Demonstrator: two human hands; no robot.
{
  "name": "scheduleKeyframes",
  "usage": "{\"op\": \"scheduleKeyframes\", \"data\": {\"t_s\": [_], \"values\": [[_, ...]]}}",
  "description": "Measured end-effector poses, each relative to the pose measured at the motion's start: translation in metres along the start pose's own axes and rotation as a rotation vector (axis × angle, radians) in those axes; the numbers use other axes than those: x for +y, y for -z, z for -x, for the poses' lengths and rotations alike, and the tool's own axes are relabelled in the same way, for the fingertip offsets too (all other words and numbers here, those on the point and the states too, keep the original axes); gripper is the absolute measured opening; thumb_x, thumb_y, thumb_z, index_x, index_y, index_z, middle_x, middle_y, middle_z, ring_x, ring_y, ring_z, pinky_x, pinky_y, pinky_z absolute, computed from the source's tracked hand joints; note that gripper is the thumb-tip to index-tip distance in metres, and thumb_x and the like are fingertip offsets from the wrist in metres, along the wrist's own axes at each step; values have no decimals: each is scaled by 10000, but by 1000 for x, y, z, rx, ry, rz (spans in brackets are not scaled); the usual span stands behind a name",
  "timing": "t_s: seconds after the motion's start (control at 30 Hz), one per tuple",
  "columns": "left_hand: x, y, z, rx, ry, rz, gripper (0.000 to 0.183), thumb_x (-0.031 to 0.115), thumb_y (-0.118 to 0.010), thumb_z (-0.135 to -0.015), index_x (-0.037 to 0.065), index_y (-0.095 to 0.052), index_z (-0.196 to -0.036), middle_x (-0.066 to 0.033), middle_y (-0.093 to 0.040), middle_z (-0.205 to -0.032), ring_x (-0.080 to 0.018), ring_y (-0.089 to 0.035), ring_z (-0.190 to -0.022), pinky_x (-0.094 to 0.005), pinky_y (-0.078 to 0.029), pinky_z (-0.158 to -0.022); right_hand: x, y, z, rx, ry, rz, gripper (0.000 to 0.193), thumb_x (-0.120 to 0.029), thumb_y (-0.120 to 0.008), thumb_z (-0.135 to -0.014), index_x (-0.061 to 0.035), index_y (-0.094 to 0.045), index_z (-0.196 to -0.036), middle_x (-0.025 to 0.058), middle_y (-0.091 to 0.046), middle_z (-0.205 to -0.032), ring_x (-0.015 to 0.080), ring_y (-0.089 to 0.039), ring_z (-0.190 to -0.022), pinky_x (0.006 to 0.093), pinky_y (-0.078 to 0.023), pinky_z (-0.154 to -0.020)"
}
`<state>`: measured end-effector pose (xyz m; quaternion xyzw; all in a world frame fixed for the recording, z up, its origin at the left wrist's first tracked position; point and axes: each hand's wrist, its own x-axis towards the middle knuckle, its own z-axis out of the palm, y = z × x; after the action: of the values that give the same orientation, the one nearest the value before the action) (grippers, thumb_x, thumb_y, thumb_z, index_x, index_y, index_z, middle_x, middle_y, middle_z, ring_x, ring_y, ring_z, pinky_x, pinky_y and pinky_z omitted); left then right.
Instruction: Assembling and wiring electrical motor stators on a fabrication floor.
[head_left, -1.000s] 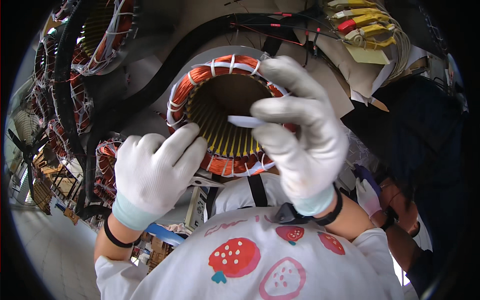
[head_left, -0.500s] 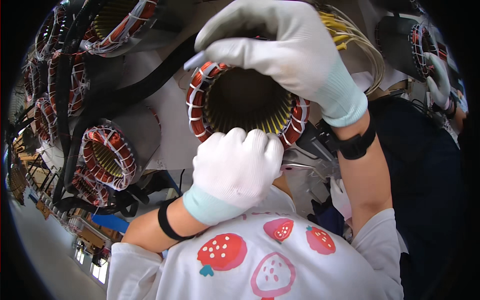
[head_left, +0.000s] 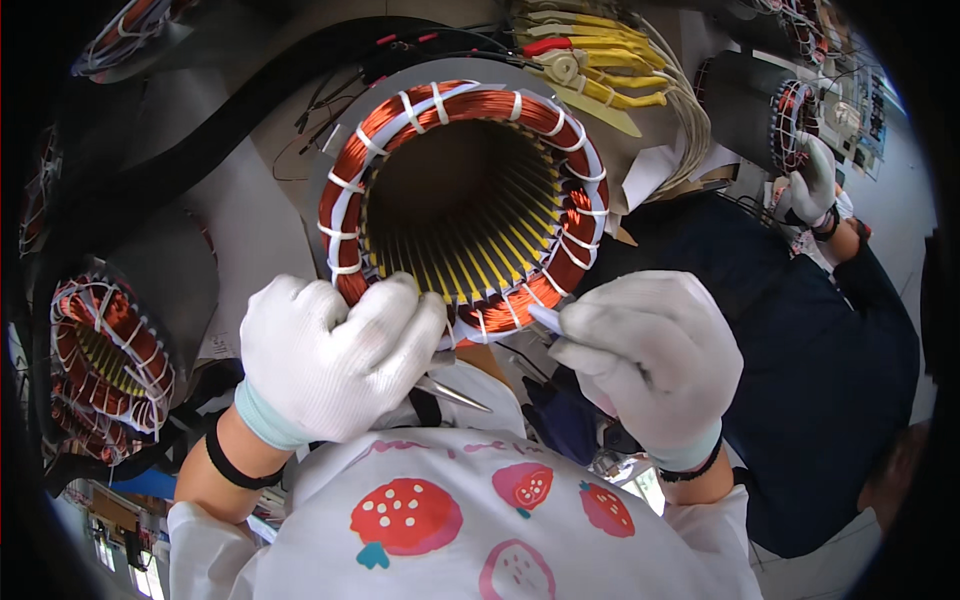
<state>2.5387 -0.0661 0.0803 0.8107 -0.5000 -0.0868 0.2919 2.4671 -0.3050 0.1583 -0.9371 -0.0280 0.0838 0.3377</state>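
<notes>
A motor stator point(head_left: 585, 240) with red-brown copper windings laced in white cord faces me, its bore lined with yellow slot strips. My left hand point(head_left: 340, 350), white-gloved, is closed with its fingertips at the lower left of the winding ring. From beneath that hand juts a pointed silver metal tool point(head_left: 455, 394); its grip is hidden by the glove. My right hand point(head_left: 655, 355), also gloved, is closed at the lower right of the ring. A pale, narrow strip-like piece point(head_left: 545, 318) sticks out of its pinched fingertips, close to the winding.
Yellow-handled pliers point(head_left: 600, 75), some with red, lie behind the stator beside pale cables point(head_left: 690, 120). Another wound stator point(head_left: 115, 350) stands at left, near a thick black sleeve point(head_left: 200, 165). At far right, a co-worker's gloved hand point(head_left: 815, 185) touches a further stator point(head_left: 765, 110).
My right hand has come down from above the stator to its lower right. My left hand has shifted left along the lower rim, the metal tool with it. The view has shifted.
</notes>
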Motion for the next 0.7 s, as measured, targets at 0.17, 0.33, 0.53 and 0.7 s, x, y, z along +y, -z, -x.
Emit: {"op": "scheduleKeyframes", "data": {"t_s": [0.17, 0.33, 0.53, 0.7], "values": [[2, -1, 7, -7, 57, 157, 340, 263, -761, -635, 144, -719, -950, -14, -665, -945, -188, -535, -631, -344, -369, -588, -9, 4, -15, -211, 40, 195, 200, -168, -683, -695, -138, -717, -890, 11, -685, -869, 220, -661, -753, 339, -469, -579], [-18, -3, 30, 162, -92, 343, 331, 213, -642, -612, 114, -702, -923, -31, -726, -918, -95, -501, -514, -286, -339, -478, -20, 3, -36, -418, 74, 274, 234, -187, -786, -673, -102, -719, -880, 8, -684, -837, 211, -655, -735, 320, -460, -614], [-26, -3, 43, 198, -57, 332, 308, 198, -645, -606, 120, -697, -899, -36, -718, -862, -93, -510, -505, -286, -326, -481, -19, 7, -41, -396, 57, 285, 294, -188, -764, -657, -89, -722, -930, 17, -666, -859, 209, -636, -747, 320, -453, -624], [-28, -2, 36, 261, -6, 329, 268, 213, -629, -577, 131, -697, -823, 8, -697, -819, -90, -503, -507, -285, -321, -514, -18, 16, -45, -447, 24, 288, 332, -188, -756, -635, -78, -718, -946, 22, -645, -873, 211, -626, -763, 333, -460, -644]]}}
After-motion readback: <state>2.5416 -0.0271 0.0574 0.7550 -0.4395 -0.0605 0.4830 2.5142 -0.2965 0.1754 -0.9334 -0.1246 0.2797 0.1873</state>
